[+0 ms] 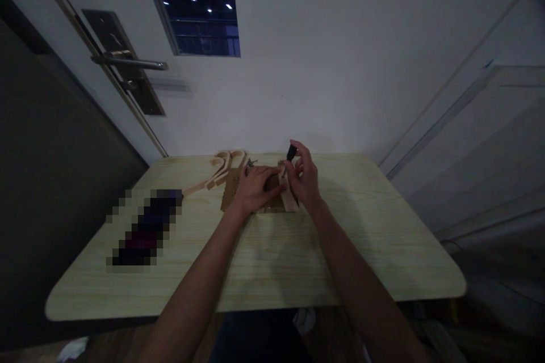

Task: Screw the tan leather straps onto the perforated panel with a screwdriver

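A brown perforated wooden board (230,188) lies flat near the far edge of a pale wooden table (264,249). My left hand (254,188) presses down on the board, fingers curled over it and touching a light wooden strip (289,199). My right hand (303,177) pinches a small black-handled screwdriver (291,153), held upright with its tip down at the top of the strip. Both hands meet over the board.
Curved light wooden pieces (222,165) and small dark metal parts (250,164) lie behind the board. A blurred dark object (147,228) rests at the table's left. A white wall stands just behind the table, with a door and lever handle (130,62) at left.
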Motion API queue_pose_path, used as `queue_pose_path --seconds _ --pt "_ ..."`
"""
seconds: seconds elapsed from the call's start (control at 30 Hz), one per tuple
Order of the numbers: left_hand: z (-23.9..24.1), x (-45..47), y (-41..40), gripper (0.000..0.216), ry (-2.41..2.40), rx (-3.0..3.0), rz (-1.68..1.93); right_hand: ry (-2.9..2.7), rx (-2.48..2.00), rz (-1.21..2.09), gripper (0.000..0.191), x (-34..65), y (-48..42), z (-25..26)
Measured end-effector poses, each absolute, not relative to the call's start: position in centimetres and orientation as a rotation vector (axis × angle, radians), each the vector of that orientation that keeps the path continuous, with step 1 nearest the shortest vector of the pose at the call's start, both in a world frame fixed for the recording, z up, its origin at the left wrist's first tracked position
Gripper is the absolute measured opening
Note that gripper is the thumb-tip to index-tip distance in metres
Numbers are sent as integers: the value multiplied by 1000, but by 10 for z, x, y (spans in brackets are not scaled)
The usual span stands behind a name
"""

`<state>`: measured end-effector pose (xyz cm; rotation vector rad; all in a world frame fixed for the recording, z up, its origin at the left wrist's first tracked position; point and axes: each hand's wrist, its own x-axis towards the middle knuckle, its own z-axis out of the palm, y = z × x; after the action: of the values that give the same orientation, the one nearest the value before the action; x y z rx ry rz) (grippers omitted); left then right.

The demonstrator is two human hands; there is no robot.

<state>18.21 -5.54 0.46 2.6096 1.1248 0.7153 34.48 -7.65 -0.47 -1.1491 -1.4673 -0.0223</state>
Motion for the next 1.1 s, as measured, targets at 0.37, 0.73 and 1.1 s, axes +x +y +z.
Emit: queue_pose_path --seconds 0.37,0.73,1.1 --pt "5 183 -56 31 1159 2606 692 -1515 -1106 107 40 345 -82 1" --pt "3 182 -56 33 1125 2627 724 -1452 -1171 19 48 342 -73 -8" --pt "8 183 -58 33 1134 2612 708 -1520 -1119 140 46 345 -80 -4"
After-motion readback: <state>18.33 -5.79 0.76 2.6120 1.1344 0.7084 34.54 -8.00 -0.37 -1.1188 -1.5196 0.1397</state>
